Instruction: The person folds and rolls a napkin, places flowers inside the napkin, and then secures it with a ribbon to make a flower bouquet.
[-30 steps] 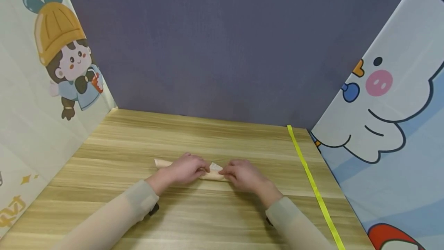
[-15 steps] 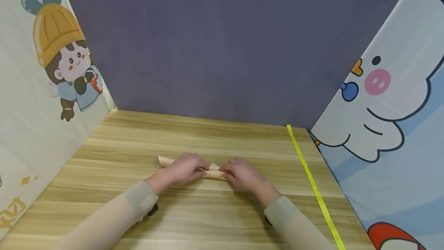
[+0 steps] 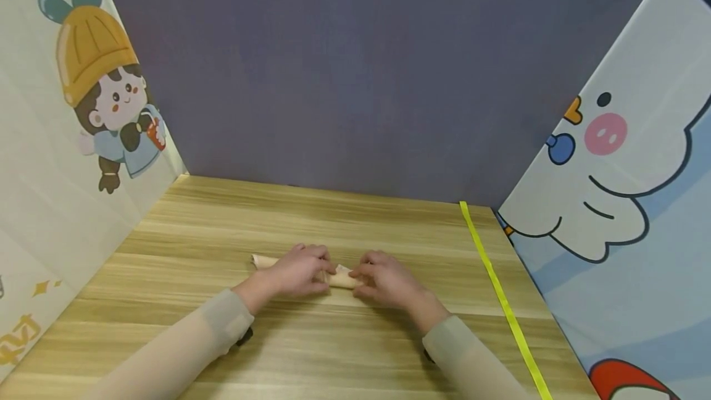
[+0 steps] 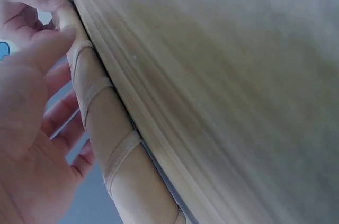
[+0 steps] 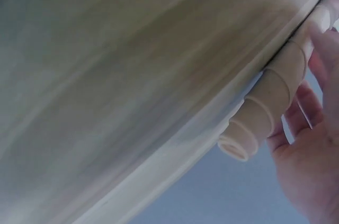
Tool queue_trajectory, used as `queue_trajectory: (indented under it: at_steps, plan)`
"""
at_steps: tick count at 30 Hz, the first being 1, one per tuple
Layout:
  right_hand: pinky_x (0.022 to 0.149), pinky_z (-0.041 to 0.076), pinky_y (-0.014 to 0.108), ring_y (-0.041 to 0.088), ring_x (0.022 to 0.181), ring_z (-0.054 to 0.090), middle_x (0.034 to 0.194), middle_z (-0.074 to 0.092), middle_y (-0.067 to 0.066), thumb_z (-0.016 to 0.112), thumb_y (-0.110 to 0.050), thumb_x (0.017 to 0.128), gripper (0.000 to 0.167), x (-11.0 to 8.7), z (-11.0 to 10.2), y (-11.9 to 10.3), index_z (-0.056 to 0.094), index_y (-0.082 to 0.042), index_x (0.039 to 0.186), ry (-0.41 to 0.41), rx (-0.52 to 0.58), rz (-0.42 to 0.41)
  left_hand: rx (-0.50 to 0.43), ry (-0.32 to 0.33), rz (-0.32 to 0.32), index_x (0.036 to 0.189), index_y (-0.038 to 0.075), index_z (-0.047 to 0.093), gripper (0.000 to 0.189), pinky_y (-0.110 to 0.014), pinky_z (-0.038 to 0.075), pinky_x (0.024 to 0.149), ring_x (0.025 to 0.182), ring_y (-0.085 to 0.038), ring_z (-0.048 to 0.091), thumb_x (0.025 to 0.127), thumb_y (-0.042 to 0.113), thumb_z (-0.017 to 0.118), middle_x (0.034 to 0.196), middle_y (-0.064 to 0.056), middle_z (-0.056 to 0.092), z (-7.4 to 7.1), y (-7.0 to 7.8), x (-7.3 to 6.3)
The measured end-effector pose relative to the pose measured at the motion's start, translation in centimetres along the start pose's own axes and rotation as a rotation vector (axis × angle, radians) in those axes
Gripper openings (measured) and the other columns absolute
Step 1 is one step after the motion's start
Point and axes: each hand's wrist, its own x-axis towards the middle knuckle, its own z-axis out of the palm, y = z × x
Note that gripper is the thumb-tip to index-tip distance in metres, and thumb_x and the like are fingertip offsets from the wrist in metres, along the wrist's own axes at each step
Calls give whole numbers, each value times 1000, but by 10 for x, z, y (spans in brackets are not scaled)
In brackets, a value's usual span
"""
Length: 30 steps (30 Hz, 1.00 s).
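Note:
A beige cloth (image 3: 345,278), rolled into a narrow tube, lies across the middle of the wooden table. My left hand (image 3: 302,269) holds it left of centre, thumb on the near side and fingers over the far side. Its left end pokes out beyond that hand. With a similar hold, my right hand (image 3: 391,279) covers the right part of the tube. A small corner of the cloth stands up between my hands. Slanting edges wind along the roll (image 4: 127,166) in the left wrist view. The right wrist view shows the roll's (image 5: 265,102) spiral end.
A yellow strip (image 3: 502,298) runs front to back along the right of the table (image 3: 311,350). A dark grey panel (image 3: 333,79) rises at the back. Printed cartoon walls stand at left (image 3: 44,159) and right (image 3: 655,215).
The thumbs have shifted toward me along the roll, and the fingers have spread a little. The raised corner has turned over slightly, and the roll's left end has shifted slightly.

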Motion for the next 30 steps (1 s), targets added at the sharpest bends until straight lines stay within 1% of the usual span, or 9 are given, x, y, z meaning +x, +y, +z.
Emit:
queue_trajectory:
  at_steps: [2,4,8,13,17,20,22,26,30]
  plan:
    - [88,55,33,13,99,61,114,69,-3,83,-34,100,28,1,1,0,82,-19,124,9,-7,-3,-4,-4,-5,127,20,82,30,-43,49,97,108,-16,64,100,34,83,118,4,70,1,0,0]
    - [91,57,36,14,101,65,113,72,-3,81,-32,102,25,3,1,0,82,-18,124,11,-22,-8,-2,6,-2,127,19,82,28,-46,51,101,114,-19,67,102,31,81,120,3,73,1,0,0]
    - [102,59,44,17,103,72,113,78,-2,75,-28,107,27,4,0,0,77,-19,132,-16,1,6,-45,19,5,130,18,79,27,-53,51,108,123,-24,71,105,25,76,127,1,79,1,-2,1]
    - [105,58,48,17,101,76,114,81,-2,72,-24,109,21,4,-4,-2,74,-23,130,-24,54,12,-99,18,15,129,22,77,23,-55,50,107,119,-20,74,106,23,75,130,4,79,-1,-3,2]
    - [100,60,43,17,105,74,119,79,-3,69,-24,110,20,3,-2,-1,79,-21,128,-26,18,7,-49,11,10,124,22,81,19,-54,51,106,118,-20,72,107,25,74,127,4,79,-1,-3,1]
    - [90,59,34,13,100,68,117,74,-4,68,-26,111,25,2,0,1,80,-22,132,-33,3,17,-29,5,-1,123,22,83,21,-46,51,98,109,-18,67,105,30,76,120,4,74,0,-3,2]
    - [84,55,30,10,95,62,114,70,-4,69,-26,110,26,2,1,2,80,-23,133,-29,12,17,-28,7,-5,123,22,84,22,-39,47,92,103,-15,61,104,32,77,116,5,69,0,-3,2]
    - [80,53,28,8,89,58,110,69,-4,71,-23,109,25,3,0,3,81,-20,133,-29,39,8,-37,18,-5,121,21,85,22,-32,40,85,96,-11,53,102,30,80,110,6,64,-1,-3,2]
    - [79,54,28,7,88,59,110,72,-5,71,-21,109,25,5,-2,5,79,-21,133,-54,57,12,-58,25,0,120,19,85,21,-30,40,81,89,-9,50,102,26,81,103,6,61,-2,-2,2]
